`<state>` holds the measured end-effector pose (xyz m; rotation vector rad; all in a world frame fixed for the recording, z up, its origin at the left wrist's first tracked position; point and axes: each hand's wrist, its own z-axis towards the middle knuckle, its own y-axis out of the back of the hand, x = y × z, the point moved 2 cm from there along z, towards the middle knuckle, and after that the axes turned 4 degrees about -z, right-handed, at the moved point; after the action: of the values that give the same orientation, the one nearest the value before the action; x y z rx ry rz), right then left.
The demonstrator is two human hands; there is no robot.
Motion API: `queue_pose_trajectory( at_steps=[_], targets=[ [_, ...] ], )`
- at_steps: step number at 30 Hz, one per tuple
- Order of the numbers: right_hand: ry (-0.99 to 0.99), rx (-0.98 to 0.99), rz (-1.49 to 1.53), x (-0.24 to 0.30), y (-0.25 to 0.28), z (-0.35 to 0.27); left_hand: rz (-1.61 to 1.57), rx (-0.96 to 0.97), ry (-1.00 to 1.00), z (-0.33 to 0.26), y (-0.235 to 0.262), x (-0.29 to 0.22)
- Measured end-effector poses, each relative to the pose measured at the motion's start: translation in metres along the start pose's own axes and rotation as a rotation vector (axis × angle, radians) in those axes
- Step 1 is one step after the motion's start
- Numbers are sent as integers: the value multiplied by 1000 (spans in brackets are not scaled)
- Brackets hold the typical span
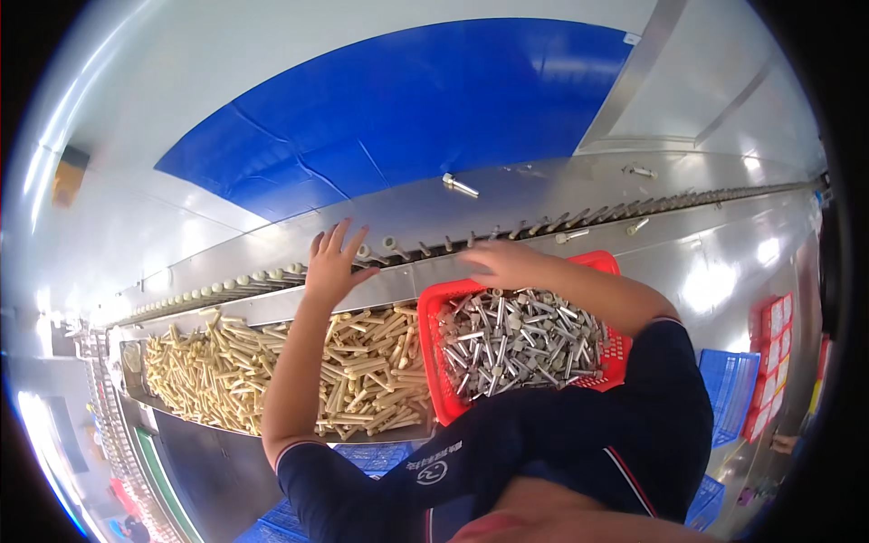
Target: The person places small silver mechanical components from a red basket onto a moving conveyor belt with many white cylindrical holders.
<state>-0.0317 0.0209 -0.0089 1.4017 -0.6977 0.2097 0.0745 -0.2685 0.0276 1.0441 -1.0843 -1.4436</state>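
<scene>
My left hand is raised beside a long rail of upright metal pegs, its fingers spread and nothing visible in them. Close to its thumb, pale round-ended pieces sit on the rail. Farther right, my right hand reaches leftward over the back rim of a red plastic basket. Its fingers look stretched out and slightly blurred, near bare pegs. Shiny metal pins with wider heads fill the basket. Below my left forearm, a steel trough holds many cream-coloured rods.
Loose metal pins lie on the steel surface behind the rail and in front of it. A blue sheet covers part of the back panel. Blue crates and red-and-white stacked boxes stand at the right.
</scene>
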Motion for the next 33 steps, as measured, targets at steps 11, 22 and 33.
queue_pose_trajectory(
  at_steps=[11, 22, 33],
  targets=[
    [319, -286, 67, 9, 17, 126, -43, -206, 30, 33, -26, -2],
    [-187, 334, 421, -33, 21, -99, -265, 365, -143, -7, -7, -138],
    [-277, -145, 424, -44, -7, 62, 25, -92, -231, 30, -58, -12]
  ],
)
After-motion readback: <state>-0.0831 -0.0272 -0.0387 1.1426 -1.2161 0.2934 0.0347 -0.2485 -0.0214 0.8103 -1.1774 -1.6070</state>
